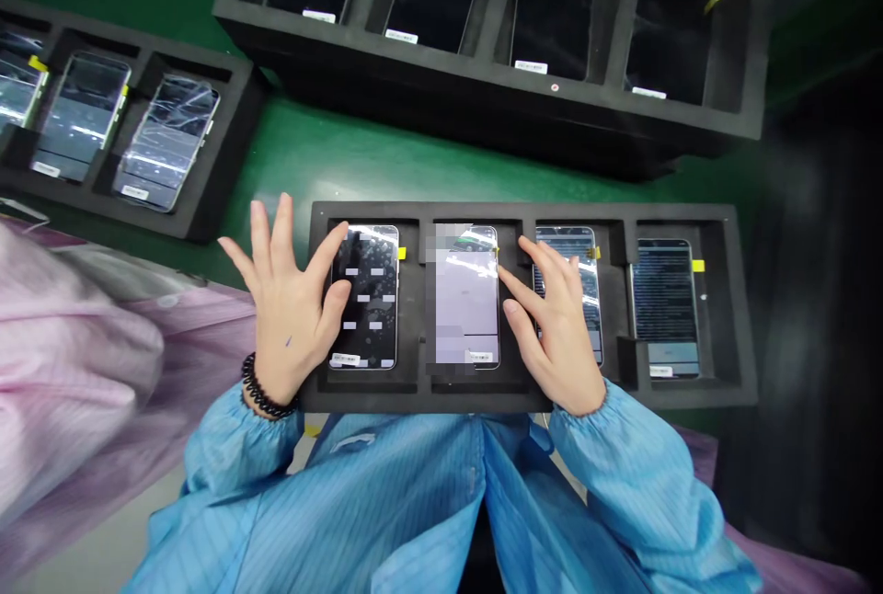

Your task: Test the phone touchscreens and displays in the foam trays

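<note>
In front of me lies a black foam tray [524, 215] with several phones in its compartments. My left hand [293, 291] is open, fingers spread, its index fingertip and thumb at the left edge of the leftmost phone [365, 314], whose dark screen shows small white blocks. Beside it is a phone with a pale screen [469, 300], partly blurred out. My right hand [556, 323] is open, holding nothing; its index fingertip is at that phone's right edge. Its other fingers partly cover a third phone [590, 300]. The rightmost phone [666, 304] shows lines of text.
A deep black foam tray [441, 70] with several dark-screened phones stands behind on the green table [331, 148]. Another foam tray [235, 107] with phones sits at the left. Pink fabric [75, 364] lies along the left side. Yellow tabs mark many phones.
</note>
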A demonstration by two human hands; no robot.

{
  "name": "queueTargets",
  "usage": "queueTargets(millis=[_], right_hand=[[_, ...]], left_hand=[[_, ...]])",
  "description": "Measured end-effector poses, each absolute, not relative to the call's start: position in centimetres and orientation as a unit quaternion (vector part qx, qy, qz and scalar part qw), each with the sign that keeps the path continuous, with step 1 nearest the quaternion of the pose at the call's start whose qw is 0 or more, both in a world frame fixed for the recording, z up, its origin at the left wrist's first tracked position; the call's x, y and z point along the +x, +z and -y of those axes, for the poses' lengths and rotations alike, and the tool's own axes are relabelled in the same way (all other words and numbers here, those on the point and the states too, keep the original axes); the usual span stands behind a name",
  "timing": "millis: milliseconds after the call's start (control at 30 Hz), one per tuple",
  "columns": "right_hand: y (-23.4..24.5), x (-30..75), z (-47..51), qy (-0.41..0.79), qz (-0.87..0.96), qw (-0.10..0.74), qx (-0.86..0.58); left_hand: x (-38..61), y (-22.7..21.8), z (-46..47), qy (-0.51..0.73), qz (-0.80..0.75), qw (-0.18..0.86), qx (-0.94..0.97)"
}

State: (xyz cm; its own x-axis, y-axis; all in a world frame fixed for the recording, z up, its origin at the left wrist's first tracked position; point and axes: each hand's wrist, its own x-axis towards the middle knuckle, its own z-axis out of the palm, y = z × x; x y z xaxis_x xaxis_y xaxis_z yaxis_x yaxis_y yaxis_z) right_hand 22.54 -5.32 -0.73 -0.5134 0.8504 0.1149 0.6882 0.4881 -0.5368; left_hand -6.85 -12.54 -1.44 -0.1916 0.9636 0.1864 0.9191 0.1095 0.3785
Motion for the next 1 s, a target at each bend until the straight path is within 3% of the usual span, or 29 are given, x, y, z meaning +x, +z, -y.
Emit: queueTargets(millis=[533, 900, 1000], right_hand=[[-0.6, 22.5, 5.3, 0.233, 0.839, 0.179, -0.457], [0.8, 22.9, 8.0, 0.135, 0.899, 0.181, -0.376], [0.6, 22.8, 8.2, 0.118, 0.887, 0.168, -0.413]], left_hand=[[-6.7, -1.8, 10.3, 0.248, -0.648, 0.093, 0.715], [-7.0, -1.5, 12.9, 0.27, -0.679, 0.077, 0.679], [-7.0, -1.8, 13.0, 0.273, -0.682, 0.079, 0.673]])
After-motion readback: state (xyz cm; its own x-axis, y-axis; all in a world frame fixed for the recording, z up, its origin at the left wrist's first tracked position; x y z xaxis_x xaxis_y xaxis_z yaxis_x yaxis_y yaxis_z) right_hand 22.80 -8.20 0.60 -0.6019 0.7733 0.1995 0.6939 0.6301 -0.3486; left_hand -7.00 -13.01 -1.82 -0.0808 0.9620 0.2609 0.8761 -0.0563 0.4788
